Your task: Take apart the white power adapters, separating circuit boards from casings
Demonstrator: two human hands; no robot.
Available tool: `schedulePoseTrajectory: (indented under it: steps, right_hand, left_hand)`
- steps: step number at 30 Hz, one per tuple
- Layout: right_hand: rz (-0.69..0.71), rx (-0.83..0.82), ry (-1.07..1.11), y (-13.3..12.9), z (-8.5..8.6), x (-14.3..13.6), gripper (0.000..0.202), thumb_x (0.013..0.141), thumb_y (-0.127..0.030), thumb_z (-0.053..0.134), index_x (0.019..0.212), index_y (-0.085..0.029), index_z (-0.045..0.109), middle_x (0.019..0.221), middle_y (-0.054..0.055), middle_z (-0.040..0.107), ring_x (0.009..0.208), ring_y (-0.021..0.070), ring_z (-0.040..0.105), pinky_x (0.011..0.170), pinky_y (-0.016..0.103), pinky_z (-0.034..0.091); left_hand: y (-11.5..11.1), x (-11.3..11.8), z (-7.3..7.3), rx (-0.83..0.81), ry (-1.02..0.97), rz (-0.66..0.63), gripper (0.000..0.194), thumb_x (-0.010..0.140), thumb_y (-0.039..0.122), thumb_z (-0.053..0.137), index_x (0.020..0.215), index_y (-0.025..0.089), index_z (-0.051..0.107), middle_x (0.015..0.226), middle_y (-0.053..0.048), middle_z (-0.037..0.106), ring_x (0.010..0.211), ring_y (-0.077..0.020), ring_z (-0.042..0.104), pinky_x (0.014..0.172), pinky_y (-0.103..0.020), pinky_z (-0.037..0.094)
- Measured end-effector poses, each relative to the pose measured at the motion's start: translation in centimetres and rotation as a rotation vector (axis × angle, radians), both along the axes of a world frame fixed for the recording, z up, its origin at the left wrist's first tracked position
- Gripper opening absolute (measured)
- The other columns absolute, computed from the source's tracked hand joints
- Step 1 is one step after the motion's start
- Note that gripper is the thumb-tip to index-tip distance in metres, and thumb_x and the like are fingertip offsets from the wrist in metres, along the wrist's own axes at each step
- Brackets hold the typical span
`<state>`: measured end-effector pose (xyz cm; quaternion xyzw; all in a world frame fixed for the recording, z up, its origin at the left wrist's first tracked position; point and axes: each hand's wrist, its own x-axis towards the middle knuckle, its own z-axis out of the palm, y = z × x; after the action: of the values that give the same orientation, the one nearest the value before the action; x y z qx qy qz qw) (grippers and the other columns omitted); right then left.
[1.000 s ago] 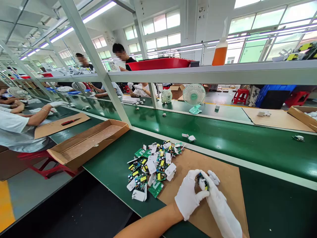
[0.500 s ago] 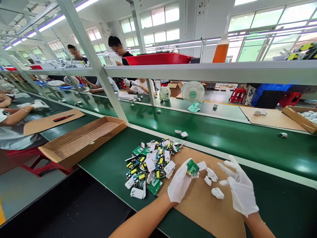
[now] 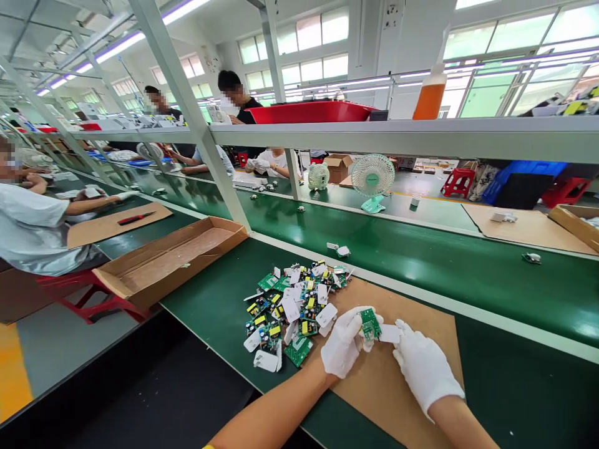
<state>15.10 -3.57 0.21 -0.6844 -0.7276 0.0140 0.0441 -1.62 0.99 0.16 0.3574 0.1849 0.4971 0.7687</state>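
My gloved left hand [image 3: 345, 346] is closed on a green circuit board [image 3: 369, 323], its flat side facing up. A white plastic plug plate [image 3: 389, 333] sticks out from the board's right edge. At that plate's far end are the fingertips of my gloved right hand [image 3: 423, 363], pinched on it. Below both hands lies a brown cardboard sheet [image 3: 374, 399]. Left of my left hand, a pile of circuit boards [image 3: 292, 305] with yellow parts and white plug plates spreads over the green table. The small white pieces on the sheet are now hidden by my right hand.
A long open cardboard box [image 3: 173, 259] stands to the left. Beyond a pale rail, the green conveyor [image 3: 421, 262] carries scattered small boards. A turquoise fan [image 3: 373, 181] stands across it. Overhead, a shelf [image 3: 374, 134] holds a red tray [image 3: 309, 112] and an orange bottle [image 3: 429, 93]. Co-workers sit nearby.
My right hand has moved left from spread fingers and closed on the white plug plate. My left hand still holds the board. The view has shifted slightly; the left co-worker has reached forward.
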Motion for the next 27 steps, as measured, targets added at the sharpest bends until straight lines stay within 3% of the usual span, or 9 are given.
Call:
schedulePoseTrajectory:
  steps: [4,9,11,13,15,18,20,23,27]
  right_hand:
    - [0.007,0.005,0.015,1.0,-0.3,-0.2,0.046,0.074,0.001,0.046,0.112,-0.012,0.069,0.123,0.019,0.064,0.107,0.0341,0.063,0.088,0.043,0.050]
    - [-0.021,0.024,0.202,0.5,-0.4,0.5,0.047,0.074,-0.005,0.047,0.114,-0.022,0.066,0.121,0.013,0.066,0.103,0.0315,0.064,0.088,0.044,0.049]
    - [-0.138,0.050,0.479,-0.1,0.1,0.8,0.038,0.079,-0.015,0.047,0.111,-0.026,0.064,0.116,0.009,0.067,0.100,0.0294,0.064,0.083,0.044,0.051]
    - [-0.313,0.028,0.864,-0.6,1.2,0.9,0.025,0.084,-0.030,0.048,0.106,-0.028,0.061,0.093,0.006,0.069,0.079,0.0246,0.063,0.062,0.037,0.053]
    - [-0.409,-0.028,1.272,-1.0,2.4,0.9,0.023,0.082,-0.042,0.055,0.099,-0.028,0.059,0.077,0.002,0.064,0.066,0.0196,0.058,0.042,0.026,0.043]
    - [-0.372,-0.109,1.658,-1.2,3.8,0.8,0.039,0.073,-0.049,0.068,0.104,-0.026,0.059,0.098,0.005,0.066,0.075,0.0186,0.059,0.038,0.020,0.033]
    - [-0.348,-0.150,1.723,-1.2,3.9,0.5,0.053,0.068,-0.048,0.073,0.114,-0.027,0.057,0.115,0.006,0.062,0.067,0.0142,0.057,0.038,0.020,0.032]
    - [-0.352,-0.068,1.667,-1.3,3.1,-0.1,0.063,0.066,-0.049,0.075,0.121,-0.031,0.051,0.107,0.003,0.063,0.058,0.0103,0.050,0.036,0.018,0.029]
    - [-0.317,0.042,1.391,-1.8,2.0,-0.9,0.043,0.071,-0.047,0.069,0.106,-0.026,0.057,0.109,0.006,0.065,0.097,0.0252,0.061,0.054,0.027,0.051]
  left_hand:
    - [0.1,0.1,-0.5,-0.028,-0.020,-0.006,0.051,0.084,0.051,0.056,0.116,0.012,0.059,0.086,-0.013,0.070,0.046,-0.0073,0.051,0.042,-0.020,0.033]
    - [0.3,0.3,-0.2,-0.122,-0.068,-0.019,0.051,0.085,0.049,0.056,0.119,0.011,0.057,0.089,-0.013,0.068,0.053,-0.0096,0.053,0.046,-0.021,0.037]
    - [0.2,0.4,0.4,-0.167,-0.113,-0.065,0.048,0.086,0.046,0.055,0.118,0.011,0.057,0.089,-0.012,0.066,0.056,-0.0103,0.053,0.049,-0.022,0.039]
    - [0.1,0.4,0.9,-0.179,-0.151,-0.099,0.045,0.084,0.041,0.059,0.118,0.012,0.057,0.089,-0.010,0.064,0.060,-0.0106,0.054,0.054,-0.023,0.041]
    - [-0.1,0.4,1.3,-0.151,-0.153,-0.110,0.045,0.081,0.035,0.064,0.120,0.014,0.056,0.088,-0.008,0.062,0.063,-0.0106,0.054,0.056,-0.023,0.041]
    - [-0.4,0.2,1.3,-0.089,-0.096,-0.113,0.044,0.081,0.033,0.065,0.121,0.016,0.055,0.086,-0.006,0.060,0.061,-0.0095,0.052,0.055,-0.023,0.040]
    - [-0.5,0.1,1.1,-0.050,-0.053,-0.115,0.040,0.083,0.034,0.062,0.119,0.016,0.057,0.086,-0.007,0.061,0.059,-0.0092,0.051,0.054,-0.024,0.038]
    - [-0.6,0.1,1.0,-0.014,-0.012,-0.125,0.037,0.084,0.037,0.061,0.113,0.014,0.061,0.089,-0.009,0.062,0.062,-0.0100,0.051,0.054,-0.024,0.037]
    - [-0.9,0.2,1.4,-0.017,0.051,-0.153,0.033,0.081,0.035,0.064,0.107,0.014,0.064,0.092,-0.009,0.063,0.069,-0.0117,0.052,0.059,-0.024,0.038]
